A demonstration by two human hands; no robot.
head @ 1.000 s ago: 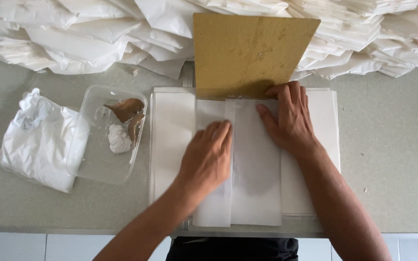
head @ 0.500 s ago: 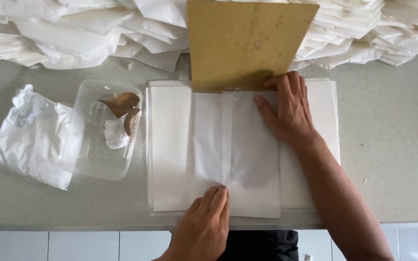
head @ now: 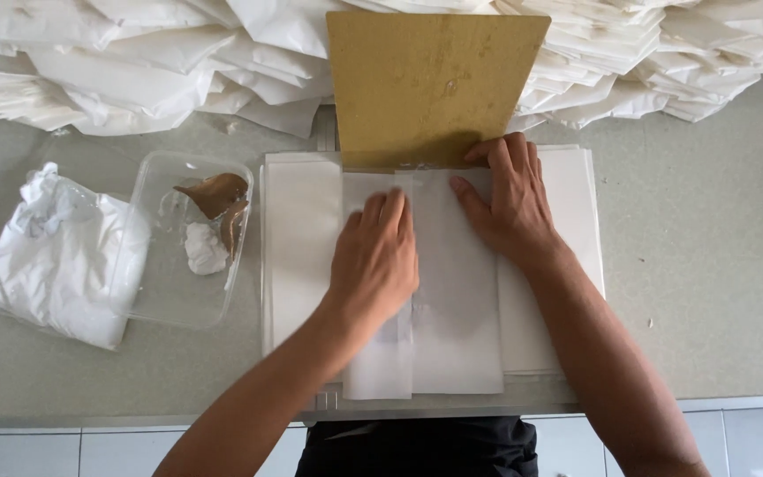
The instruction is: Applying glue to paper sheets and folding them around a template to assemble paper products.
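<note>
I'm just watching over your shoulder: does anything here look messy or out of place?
Mostly tidy. The clear plastic tray holds smeared brown paste and a white lump, and a crumpled white bag lies beside it. Both hands, left and right, press flat on the folded paper.

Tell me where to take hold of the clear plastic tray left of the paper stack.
Grip the clear plastic tray by its near rim, coming from the front edge of the table. That end is bare; the brown and white bits lie at the far end, and a white bag crowds its left side.

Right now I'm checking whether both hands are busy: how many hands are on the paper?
2. The left hand lies flat on the folded paper near its middle; the right hand presses its top edge beside the brown board.
</note>
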